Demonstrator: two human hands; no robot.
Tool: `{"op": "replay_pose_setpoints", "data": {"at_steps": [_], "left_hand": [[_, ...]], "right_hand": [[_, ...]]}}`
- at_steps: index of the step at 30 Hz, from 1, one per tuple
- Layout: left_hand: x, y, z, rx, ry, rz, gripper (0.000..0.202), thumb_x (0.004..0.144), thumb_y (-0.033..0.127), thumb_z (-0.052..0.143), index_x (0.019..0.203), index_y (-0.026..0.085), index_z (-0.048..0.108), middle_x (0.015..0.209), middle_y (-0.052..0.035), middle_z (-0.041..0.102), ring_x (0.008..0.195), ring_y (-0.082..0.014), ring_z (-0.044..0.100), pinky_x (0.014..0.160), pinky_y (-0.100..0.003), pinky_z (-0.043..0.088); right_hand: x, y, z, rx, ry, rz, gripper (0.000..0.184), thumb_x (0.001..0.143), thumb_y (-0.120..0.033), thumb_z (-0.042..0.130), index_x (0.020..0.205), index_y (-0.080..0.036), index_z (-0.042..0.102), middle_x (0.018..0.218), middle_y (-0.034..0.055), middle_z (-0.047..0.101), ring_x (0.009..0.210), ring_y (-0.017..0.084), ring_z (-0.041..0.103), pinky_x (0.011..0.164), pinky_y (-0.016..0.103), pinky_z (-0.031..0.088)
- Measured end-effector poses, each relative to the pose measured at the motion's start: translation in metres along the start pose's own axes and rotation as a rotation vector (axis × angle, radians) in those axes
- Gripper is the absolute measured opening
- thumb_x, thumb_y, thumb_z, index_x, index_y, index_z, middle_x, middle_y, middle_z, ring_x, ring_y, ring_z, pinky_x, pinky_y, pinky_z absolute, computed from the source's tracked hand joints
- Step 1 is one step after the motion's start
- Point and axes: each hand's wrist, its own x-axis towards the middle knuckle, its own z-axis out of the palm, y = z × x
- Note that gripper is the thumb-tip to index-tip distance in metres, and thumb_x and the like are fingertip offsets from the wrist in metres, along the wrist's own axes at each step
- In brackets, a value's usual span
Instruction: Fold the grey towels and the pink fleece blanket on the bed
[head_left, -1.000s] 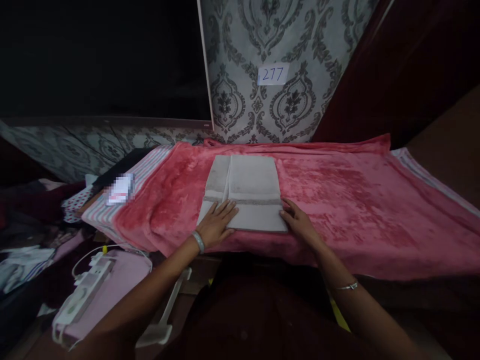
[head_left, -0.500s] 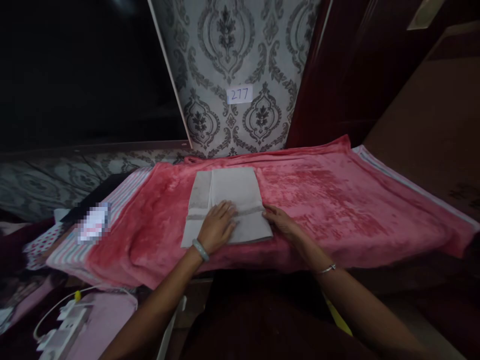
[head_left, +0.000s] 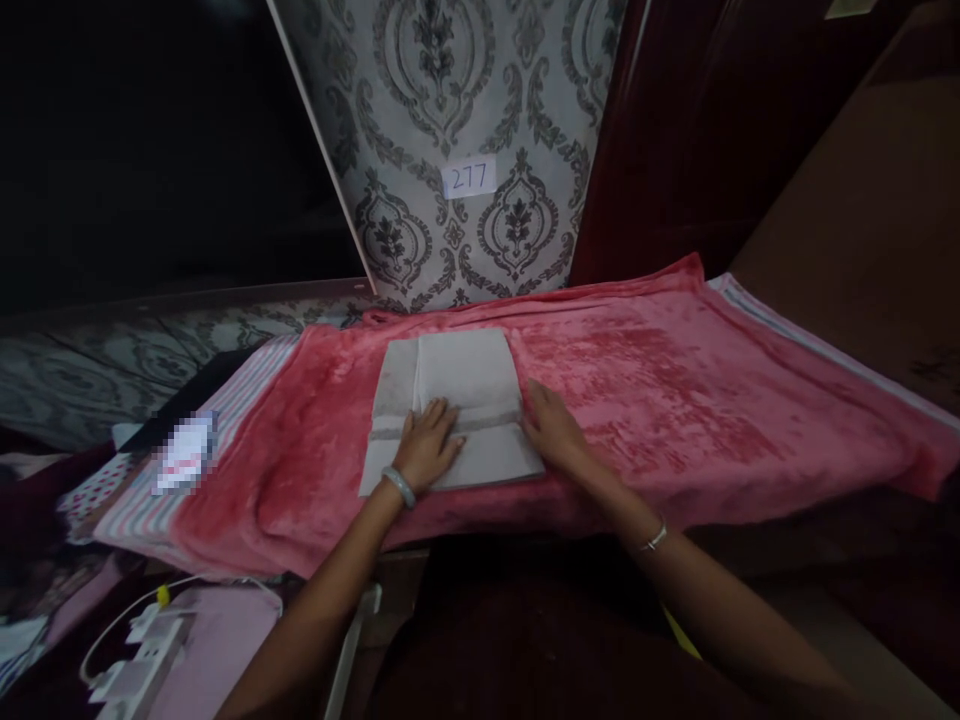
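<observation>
A light-grey folded towel [head_left: 469, 370] with a darker band across it lies flat on the pink plush blanket [head_left: 637, 370]. A vertical fold line runs down its left part. My left hand [head_left: 430, 443] rests palm down on the towel's lower middle, its fingers stretched out. Along the towel's right edge lies my right hand [head_left: 553, 425], fingers extended and touching or nearly touching that edge. Nothing shows gripped in either hand.
Behind the blanket, a paper label [head_left: 469, 177] sticks to the patterned wall. A large dark screen [head_left: 150, 150] stands at the back left. A striped cloth [head_left: 142, 510] shows under the blanket's left side. A white power strip [head_left: 142, 665] lies at lower left.
My right hand's fingers have straightened and now point forward along the towel's right edge. My left hand stays on the towel, slightly lower. The view has shifted a little.
</observation>
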Motion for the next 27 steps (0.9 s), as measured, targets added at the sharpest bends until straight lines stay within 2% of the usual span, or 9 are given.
{"op": "replay_pose_setpoints", "data": {"at_steps": [3,5,9,13,19,21,24,27], "left_hand": [[0.006,-0.004,-0.010,0.052,0.061,-0.059,0.060,0.100,0.041,0.042,0.155,0.018,0.038,0.163,-0.0170,0.030,0.153,-0.0332,0.023,0.121,-0.065,0.019],[0.010,-0.006,-0.008,0.104,0.050,-0.093,0.063,0.099,0.044,0.044,0.156,0.018,0.036,0.164,-0.0160,0.026,0.154,-0.0343,0.019,0.120,-0.067,0.016],[0.011,-0.015,0.010,0.120,-0.062,-0.131,0.067,0.099,0.049,0.041,0.157,0.016,0.034,0.165,-0.0160,0.023,0.154,-0.0358,0.019,0.118,-0.070,0.017],[0.010,-0.021,0.021,0.100,-0.046,-0.119,0.067,0.099,0.051,0.039,0.157,0.017,0.033,0.165,-0.0159,0.022,0.154,-0.0351,0.017,0.119,-0.069,0.018],[0.002,-0.026,0.012,0.043,-0.033,-0.135,0.064,0.098,0.048,0.045,0.155,0.019,0.039,0.164,-0.0155,0.028,0.153,-0.0358,0.020,0.119,-0.068,0.018],[-0.010,-0.037,0.009,-0.001,0.042,-0.206,0.062,0.095,0.048,0.052,0.150,0.019,0.047,0.163,-0.0175,0.029,0.153,-0.0394,0.020,0.118,-0.070,0.019],[-0.037,-0.058,0.007,-0.285,0.250,-0.406,0.064,0.087,0.047,0.064,0.141,0.014,0.056,0.159,-0.0216,0.037,0.149,-0.0411,0.029,0.119,-0.065,0.026],[-0.068,-0.072,0.004,-0.876,0.439,-0.573,0.070,0.079,0.051,0.073,0.136,0.012,0.060,0.139,-0.0199,0.060,0.132,-0.0356,0.055,0.113,-0.051,0.043]], "right_hand": [[0.008,-0.024,0.009,-0.200,-0.015,-0.122,0.073,0.096,-0.042,0.049,0.159,-0.011,0.029,0.165,0.0167,0.021,0.153,0.031,0.015,0.122,0.053,0.018],[0.010,-0.033,0.020,-0.299,-0.112,-0.131,0.074,0.099,-0.049,0.042,0.161,-0.012,0.024,0.167,0.0149,0.013,0.155,0.029,0.006,0.123,0.054,0.014],[0.006,-0.026,0.035,-0.405,-0.308,-0.041,0.077,0.101,-0.054,0.036,0.161,-0.007,0.023,0.167,0.0158,0.013,0.155,0.028,0.007,0.123,0.050,0.016],[0.003,-0.017,0.036,-0.400,-0.295,-0.039,0.077,0.101,-0.055,0.036,0.160,-0.007,0.024,0.167,0.0148,0.012,0.155,0.027,0.008,0.123,0.049,0.016],[0.003,-0.017,0.035,-0.398,-0.291,-0.046,0.075,0.100,-0.053,0.037,0.160,-0.009,0.026,0.167,0.0142,0.013,0.155,0.027,0.009,0.122,0.049,0.018],[0.003,-0.014,0.037,-0.403,-0.289,-0.047,0.075,0.100,-0.053,0.037,0.160,-0.009,0.026,0.167,0.0147,0.013,0.155,0.027,0.009,0.122,0.050,0.019],[0.002,-0.008,0.040,-0.402,-0.267,-0.057,0.074,0.101,-0.054,0.036,0.160,-0.010,0.028,0.166,0.0156,0.015,0.154,0.028,0.010,0.121,0.054,0.018],[0.002,-0.004,0.042,-0.407,-0.255,-0.067,0.073,0.101,-0.053,0.036,0.159,-0.010,0.029,0.166,0.0165,0.016,0.154,0.029,0.011,0.121,0.056,0.015]]}}
